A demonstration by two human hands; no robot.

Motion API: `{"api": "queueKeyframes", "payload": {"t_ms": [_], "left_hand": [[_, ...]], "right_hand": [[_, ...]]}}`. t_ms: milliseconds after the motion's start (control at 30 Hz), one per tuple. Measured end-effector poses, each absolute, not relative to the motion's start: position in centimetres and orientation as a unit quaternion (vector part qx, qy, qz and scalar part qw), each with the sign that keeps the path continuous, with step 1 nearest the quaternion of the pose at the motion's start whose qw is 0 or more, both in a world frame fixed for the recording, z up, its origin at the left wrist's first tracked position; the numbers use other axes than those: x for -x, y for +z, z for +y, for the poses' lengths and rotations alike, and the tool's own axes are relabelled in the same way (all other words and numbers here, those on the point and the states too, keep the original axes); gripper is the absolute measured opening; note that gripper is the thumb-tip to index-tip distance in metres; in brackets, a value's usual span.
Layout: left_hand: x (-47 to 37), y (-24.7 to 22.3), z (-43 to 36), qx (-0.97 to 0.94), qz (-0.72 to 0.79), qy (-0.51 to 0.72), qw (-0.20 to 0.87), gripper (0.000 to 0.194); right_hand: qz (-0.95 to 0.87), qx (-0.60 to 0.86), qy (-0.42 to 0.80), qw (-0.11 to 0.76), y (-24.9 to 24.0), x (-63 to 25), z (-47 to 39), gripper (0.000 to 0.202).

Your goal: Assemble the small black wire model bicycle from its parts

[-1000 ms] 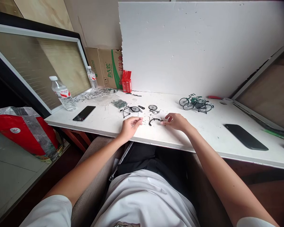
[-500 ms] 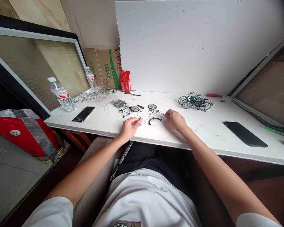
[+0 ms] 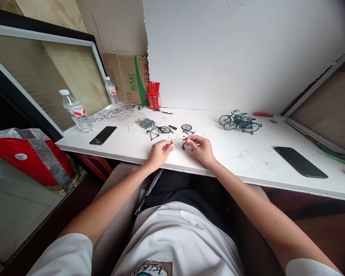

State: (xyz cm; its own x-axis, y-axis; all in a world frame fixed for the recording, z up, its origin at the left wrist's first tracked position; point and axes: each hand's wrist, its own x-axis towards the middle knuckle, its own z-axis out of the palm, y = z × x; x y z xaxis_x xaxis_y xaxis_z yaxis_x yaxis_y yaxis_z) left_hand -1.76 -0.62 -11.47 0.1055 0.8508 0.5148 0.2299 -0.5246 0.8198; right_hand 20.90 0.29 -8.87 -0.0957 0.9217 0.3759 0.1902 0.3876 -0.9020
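Pinching a tiny dark piece (image 3: 171, 141), the left hand (image 3: 160, 154) faces the right hand (image 3: 201, 149), which grips a thin rod (image 3: 180, 139) over the table's (image 3: 247, 153) near side. A black bicycle frame (image 3: 153, 133) lies farther left.

Smooth, faintly scuffed worktop (image 3: 232, 153), plastic-looking bikes (image 3: 240, 124), matt plastic-looking frame (image 3: 154, 132), glossy phone screen (image 3: 102, 135), clear shiny plastic bottles (image 3: 78, 112), dull cardboard carton (image 3: 128, 78), smooth card box (image 3: 154, 97), pitted board (image 3: 218, 57) with a rough edge, matt cloth shirt (image 3: 178, 234), bag (image 3: 31, 153) with glossy tape (image 3: 49, 158)
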Motion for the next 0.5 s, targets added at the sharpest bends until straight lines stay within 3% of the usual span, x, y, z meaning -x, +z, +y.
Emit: {"api": "queueKeyframes", "payload": {"t_ms": [500], "left_hand": [[1.74,-11.52,-0.62,-0.692,0.4,0.538,0.269,0.033]], "right_hand": [[-0.684,0.434,0.289,0.51,-8.83,-20.82,0.01,0.04]]}}
